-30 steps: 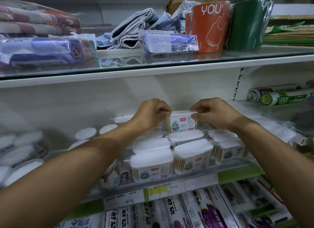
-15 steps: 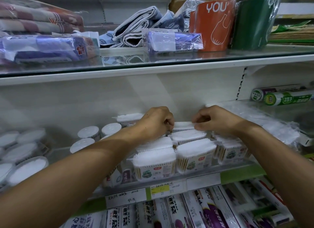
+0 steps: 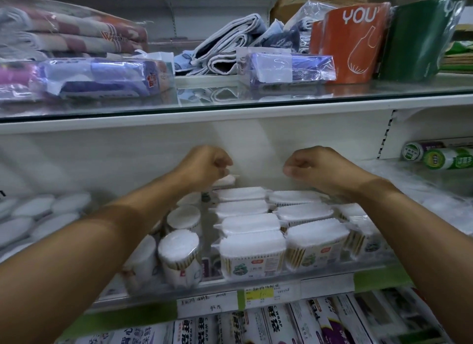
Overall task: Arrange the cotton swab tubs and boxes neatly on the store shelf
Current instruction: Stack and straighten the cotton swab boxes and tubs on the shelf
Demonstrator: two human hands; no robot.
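Two hands up at the back wall, above the rear of the box rows. Left hand [image 3: 207,164] is curled, fingertips touching a box [image 3: 226,181] by the wall; grip unclear. Right hand [image 3: 311,167] is curled on nothing visible. Boxes [image 3: 252,251] sit in columns on the shelf [image 3: 325,284], long axis left-right, below and in front of both hands. Round tubs [image 3: 179,256] stand just left of the boxes, nearer the left hand. Tubs and boxes are packed with swabs.

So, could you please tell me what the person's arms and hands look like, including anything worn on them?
Both forearms are bare as far as the frame shows: no sleeves, gloves, watch or bracelets. No rings show on the left hand or the right hand, though the fingers are partly hidden.
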